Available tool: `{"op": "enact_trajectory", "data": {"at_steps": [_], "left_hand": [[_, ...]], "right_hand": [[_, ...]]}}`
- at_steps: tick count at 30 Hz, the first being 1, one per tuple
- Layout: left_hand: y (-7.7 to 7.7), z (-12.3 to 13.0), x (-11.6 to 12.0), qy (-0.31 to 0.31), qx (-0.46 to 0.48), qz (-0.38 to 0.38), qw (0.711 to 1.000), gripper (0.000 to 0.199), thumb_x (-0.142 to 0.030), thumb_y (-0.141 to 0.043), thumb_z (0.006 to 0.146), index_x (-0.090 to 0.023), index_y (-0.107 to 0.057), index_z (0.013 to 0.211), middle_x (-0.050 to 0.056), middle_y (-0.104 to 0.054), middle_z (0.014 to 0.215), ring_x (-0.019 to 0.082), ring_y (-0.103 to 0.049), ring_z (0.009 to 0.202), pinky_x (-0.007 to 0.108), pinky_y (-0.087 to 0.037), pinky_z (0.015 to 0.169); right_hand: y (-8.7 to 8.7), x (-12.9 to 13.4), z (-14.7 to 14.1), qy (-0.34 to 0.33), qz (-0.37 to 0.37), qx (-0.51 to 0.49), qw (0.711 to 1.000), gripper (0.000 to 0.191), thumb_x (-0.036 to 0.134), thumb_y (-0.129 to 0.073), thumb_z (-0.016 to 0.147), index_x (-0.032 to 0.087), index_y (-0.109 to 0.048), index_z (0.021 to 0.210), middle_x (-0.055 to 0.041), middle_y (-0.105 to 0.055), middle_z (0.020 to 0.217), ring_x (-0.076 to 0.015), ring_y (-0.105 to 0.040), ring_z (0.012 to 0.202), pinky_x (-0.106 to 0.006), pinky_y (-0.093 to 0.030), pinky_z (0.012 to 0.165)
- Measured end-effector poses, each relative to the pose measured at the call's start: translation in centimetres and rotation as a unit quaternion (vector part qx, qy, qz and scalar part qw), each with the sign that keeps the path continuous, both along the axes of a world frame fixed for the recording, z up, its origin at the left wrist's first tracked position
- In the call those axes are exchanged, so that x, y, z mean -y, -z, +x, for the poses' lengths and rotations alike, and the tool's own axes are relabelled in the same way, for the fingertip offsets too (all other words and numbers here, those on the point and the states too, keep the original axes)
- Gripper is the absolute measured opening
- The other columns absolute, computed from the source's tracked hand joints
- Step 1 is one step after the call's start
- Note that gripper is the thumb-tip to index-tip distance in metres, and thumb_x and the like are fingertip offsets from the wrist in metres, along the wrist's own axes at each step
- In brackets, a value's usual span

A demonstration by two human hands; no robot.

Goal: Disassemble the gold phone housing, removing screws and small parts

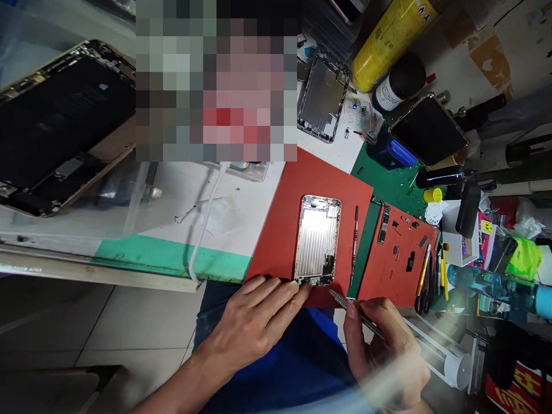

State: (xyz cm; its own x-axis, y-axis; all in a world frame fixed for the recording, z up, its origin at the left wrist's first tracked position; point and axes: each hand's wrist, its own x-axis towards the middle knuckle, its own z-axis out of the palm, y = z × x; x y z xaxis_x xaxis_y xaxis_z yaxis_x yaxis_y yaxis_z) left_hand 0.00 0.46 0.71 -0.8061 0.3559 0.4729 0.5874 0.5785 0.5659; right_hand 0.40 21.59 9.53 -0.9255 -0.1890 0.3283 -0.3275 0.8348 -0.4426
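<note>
An opened phone housing (318,238) with a shiny metal inside lies on a red mat (276,224). My left hand (259,316) rests at the mat's front edge, fingers stretched out, its fingertips touching the housing's lower left end. In my right hand (383,345) is a thin metal pen-like tool (364,316), pinched between thumb and fingers; its tip points at the mat just right of the housing's lower corner. A second slim metal tool (355,247) lies on the mat to the right of the housing.
Small parts lie on another red mat (401,253), with scissors (424,287) beside it. At the back stand a yellow can (388,43) and a black bottle (399,83), near another phone housing (323,98). A white cable (207,224) crosses the table's left part.
</note>
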Motion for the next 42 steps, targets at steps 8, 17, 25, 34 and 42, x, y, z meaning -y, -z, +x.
{"op": "enact_trajectory", "data": {"at_steps": [8,17,25,34,42], "left_hand": [[0.1,0.1,-0.1,-0.006,-0.008,0.004,1.0,0.026,-0.004,-0.067,0.099,-0.01,-0.075,0.123,0.005,-0.08,0.102,0.021,-0.064,0.083,0.039,-0.046,0.076],[0.0,0.0,-0.2,-0.035,-0.03,0.025,0.999,0.023,-0.006,-0.057,0.103,-0.017,-0.075,0.095,0.005,-0.081,0.099,0.021,-0.069,0.085,0.038,-0.052,0.082],[0.1,-0.1,-0.2,-0.036,-0.033,0.027,0.998,0.021,-0.006,-0.059,0.102,-0.016,-0.075,0.095,0.005,-0.081,0.098,0.022,-0.068,0.085,0.039,-0.052,0.081],[0.2,0.0,-0.2,-0.024,-0.02,0.032,0.999,0.02,-0.003,-0.061,0.1,-0.014,-0.076,0.107,0.006,-0.08,0.099,0.02,-0.066,0.081,0.038,-0.049,0.075],[-0.2,-0.1,-0.1,-0.024,-0.022,0.011,0.999,0.022,-0.005,-0.062,0.101,-0.013,-0.076,0.117,0.004,-0.08,0.097,0.02,-0.066,0.08,0.038,-0.049,0.076]], "right_hand": [[-1.1,0.4,-1.1,-0.066,0.038,-0.007,0.997,0.041,-0.001,-0.072,0.092,0.016,-0.065,0.128,-0.0085,-0.078,0.1,-0.0212,-0.078,0.085,-0.035,-0.066,0.071],[-0.8,1.1,-1.7,-0.071,0.083,-0.039,0.993,0.028,0.003,-0.07,0.095,0.019,-0.066,0.118,-0.0003,-0.071,0.079,-0.0156,-0.066,0.063,-0.03,-0.054,0.057],[-0.6,1.0,-1.4,-0.066,0.084,-0.06,0.992,0.035,0.002,-0.072,0.093,0.017,-0.066,0.124,-0.0016,-0.073,0.083,-0.0173,-0.071,0.07,-0.032,-0.059,0.063],[-0.3,0.5,-1.3,-0.089,0.113,-0.085,0.986,0.041,0.007,-0.075,0.094,0.02,-0.065,0.131,-0.0006,-0.074,0.083,-0.0168,-0.071,0.067,-0.032,-0.062,0.061],[-1.0,1.1,-1.9,-0.097,0.116,-0.073,0.986,0.036,0.005,-0.074,0.094,0.015,-0.063,0.127,-0.0005,-0.071,0.078,-0.0164,-0.069,0.063,-0.032,-0.058,0.057]]}}
